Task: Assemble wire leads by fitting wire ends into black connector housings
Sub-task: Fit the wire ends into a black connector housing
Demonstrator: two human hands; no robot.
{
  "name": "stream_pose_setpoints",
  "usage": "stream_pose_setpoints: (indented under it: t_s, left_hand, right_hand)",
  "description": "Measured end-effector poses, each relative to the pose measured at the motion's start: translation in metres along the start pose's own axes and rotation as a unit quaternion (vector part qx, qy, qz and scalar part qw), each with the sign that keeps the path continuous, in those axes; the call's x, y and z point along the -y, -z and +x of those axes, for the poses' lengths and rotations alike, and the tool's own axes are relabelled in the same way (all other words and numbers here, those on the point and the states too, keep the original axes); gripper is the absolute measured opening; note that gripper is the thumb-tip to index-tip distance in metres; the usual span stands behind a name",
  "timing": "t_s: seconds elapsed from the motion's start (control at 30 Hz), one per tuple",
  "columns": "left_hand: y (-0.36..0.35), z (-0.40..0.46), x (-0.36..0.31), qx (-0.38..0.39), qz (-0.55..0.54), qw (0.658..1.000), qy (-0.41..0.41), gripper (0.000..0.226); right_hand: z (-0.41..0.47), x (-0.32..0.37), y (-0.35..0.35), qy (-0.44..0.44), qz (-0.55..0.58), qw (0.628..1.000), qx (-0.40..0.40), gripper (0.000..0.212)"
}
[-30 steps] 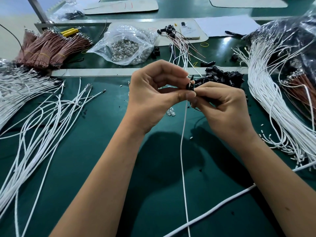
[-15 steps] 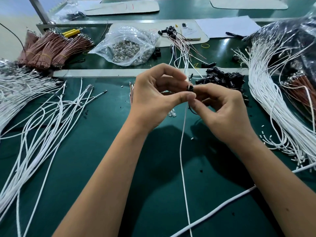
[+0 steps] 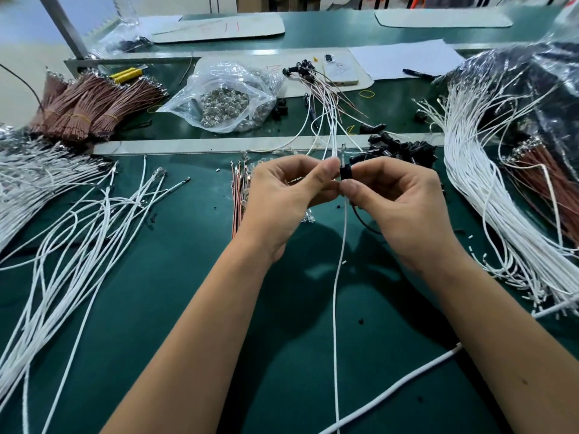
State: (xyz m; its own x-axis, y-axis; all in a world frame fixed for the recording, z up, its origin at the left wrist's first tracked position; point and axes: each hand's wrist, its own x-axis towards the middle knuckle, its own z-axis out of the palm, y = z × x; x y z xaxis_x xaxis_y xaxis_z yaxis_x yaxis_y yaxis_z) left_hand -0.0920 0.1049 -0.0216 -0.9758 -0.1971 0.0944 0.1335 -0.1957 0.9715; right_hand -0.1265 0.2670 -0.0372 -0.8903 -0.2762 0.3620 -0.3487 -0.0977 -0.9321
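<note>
A small black connector housing (image 3: 346, 173) sits pinched between thumb and forefinger of my right hand (image 3: 398, 202), above the middle of the green mat. My left hand (image 3: 285, 198) meets it from the left, its fingertips closed on the top of a thin white wire (image 3: 338, 292) that hangs straight down toward me. A metal terminal tip sticks up just above the housing. A heap of loose black housings (image 3: 404, 148) lies right behind my right hand.
Loose white wires (image 3: 78, 233) spread over the left of the mat, and a thick white wire bundle (image 3: 488, 189) curves down the right. Brown wire bundles (image 3: 81, 111), a clear bag of metal parts (image 3: 225, 101), finished leads (image 3: 322, 98) and a phone (image 3: 340, 72) lie behind.
Both hands have stayed together at the same spot. The right fingers have turned the housing, so more of it shows between the fingertips, and the terminal tip now shows above it.
</note>
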Motion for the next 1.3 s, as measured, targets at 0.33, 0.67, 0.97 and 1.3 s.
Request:
stream_pose_setpoints:
  t_s: [0.33, 0.67, 0.97, 1.3]
  left_hand:
    - [-0.005, -0.003, 0.007, 0.052, 0.12, 0.991, -0.022, 0.022]
    - [0.0, -0.003, 0.005, 0.051, 0.122, 0.99, -0.042, 0.021]
    - [0.004, 0.001, 0.006, 0.059, 0.196, 0.974, -0.093, 0.023]
    - [0.002, 0.001, 0.009, 0.063, 0.245, 0.959, -0.129, 0.027]
  right_hand:
    - [0.002, 0.001, 0.002, -0.049, 0.069, 0.994, -0.065, 0.007]
    - [0.0, 0.001, -0.002, -0.042, 0.059, 0.997, -0.032, 0.009]
    - [-0.001, 0.002, -0.002, 0.015, 0.039, 0.999, -0.027, 0.02]
    - [-0.003, 0.004, -0.005, 0.074, -0.012, 0.997, -0.02, 0.02]
